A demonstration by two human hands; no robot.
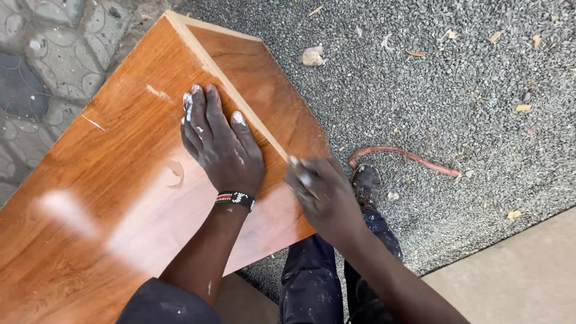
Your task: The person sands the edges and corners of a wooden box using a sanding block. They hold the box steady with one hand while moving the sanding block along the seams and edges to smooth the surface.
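The left hand (221, 144) lies flat, palm down, on the top face of a wooden box (108, 198). Its fingers (213, 108) are stretched out and smeared with white, their tips just short of the pale edge (240, 99) where two panels meet; they grip nothing. A beaded bracelet (234, 199) circles the wrist. The right hand (324, 192) is blurred, bent down at the same edge nearer the body, fingers curled; I cannot tell what they hold. Gravel (432, 90) lies beyond.
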